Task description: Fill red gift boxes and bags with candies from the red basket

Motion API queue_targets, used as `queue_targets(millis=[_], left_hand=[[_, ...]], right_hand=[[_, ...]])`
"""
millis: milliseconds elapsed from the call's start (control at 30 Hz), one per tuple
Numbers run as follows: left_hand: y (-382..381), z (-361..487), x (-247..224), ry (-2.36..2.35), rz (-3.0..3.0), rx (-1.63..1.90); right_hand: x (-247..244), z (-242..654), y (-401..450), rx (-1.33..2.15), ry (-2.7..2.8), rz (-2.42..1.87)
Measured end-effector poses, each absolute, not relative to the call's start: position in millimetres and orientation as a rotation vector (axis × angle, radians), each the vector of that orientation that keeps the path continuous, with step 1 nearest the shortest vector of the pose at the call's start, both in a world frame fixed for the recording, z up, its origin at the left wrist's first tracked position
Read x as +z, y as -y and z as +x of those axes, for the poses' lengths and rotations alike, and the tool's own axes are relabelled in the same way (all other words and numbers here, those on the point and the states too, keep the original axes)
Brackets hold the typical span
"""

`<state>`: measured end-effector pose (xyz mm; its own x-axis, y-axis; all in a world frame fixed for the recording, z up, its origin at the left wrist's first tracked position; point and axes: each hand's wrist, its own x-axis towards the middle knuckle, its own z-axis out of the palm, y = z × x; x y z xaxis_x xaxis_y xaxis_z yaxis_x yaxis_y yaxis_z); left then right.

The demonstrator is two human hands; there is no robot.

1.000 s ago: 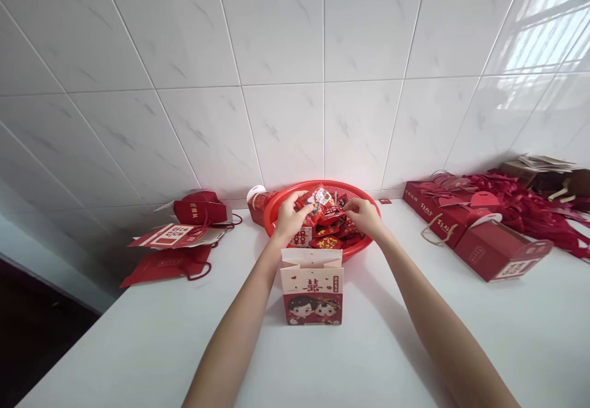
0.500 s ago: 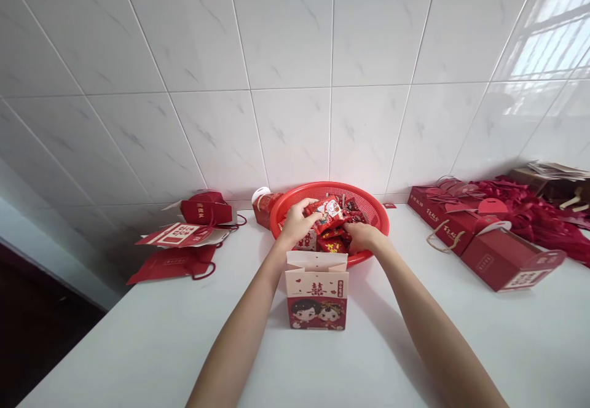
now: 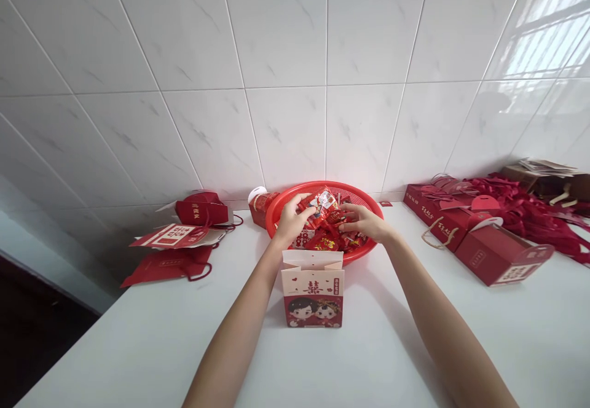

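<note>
My left hand (image 3: 291, 219) is closed around a shiny red candy packet (image 3: 324, 205) with a white cartoon figure, held over the left part of a red plastic basket (image 3: 378, 211). To the right of that packet, above the basket's contents, is my right hand (image 3: 366, 222). Its fingers are spread and point left, close to the packet; whether they touch it I cannot tell. Several red wrapped candies (image 3: 326, 239) lie in the basket. In front of it an upright paper gift box (image 3: 313, 294), printed with two cartoon faces, has its top flaps open.
Red gift boxes and bags (image 3: 177, 236) are stacked at the left. Behind the basket's left rim stands another red box (image 3: 259, 208). On the right lie long dark-red boxes (image 3: 500, 248) and a heap of red ribbon (image 3: 516, 202). A tiled wall (image 3: 286, 137) closes off the white table's back.
My right hand has come up out of the candies, its fingers now visible and spread near the packet. My left hand still holds the packet. The view has shifted slightly.
</note>
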<state>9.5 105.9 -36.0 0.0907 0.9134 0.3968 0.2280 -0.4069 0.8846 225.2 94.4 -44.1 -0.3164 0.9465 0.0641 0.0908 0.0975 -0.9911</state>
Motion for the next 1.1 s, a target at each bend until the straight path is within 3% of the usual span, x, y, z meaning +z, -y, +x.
queue_targets(millis=[500, 800, 967, 1100], left_hand=[[-114, 6, -42, -1.105, 1.862, 1.354], [-106, 9, -36, -1.034, 1.836, 1.171], [-106, 9, -37, -1.058, 1.909, 1.099], [-110, 8, -40, -1.046, 1.931, 1.237]], right_hand=[[-46, 225, -99, 0.979, 1.252, -0.846], [-40, 215, -88, 0.777, 1.837, -0.757], [-51, 213, -96, 0.777, 1.861, -0.755], [-50, 217, -98, 0.666, 1.756, -0.819]])
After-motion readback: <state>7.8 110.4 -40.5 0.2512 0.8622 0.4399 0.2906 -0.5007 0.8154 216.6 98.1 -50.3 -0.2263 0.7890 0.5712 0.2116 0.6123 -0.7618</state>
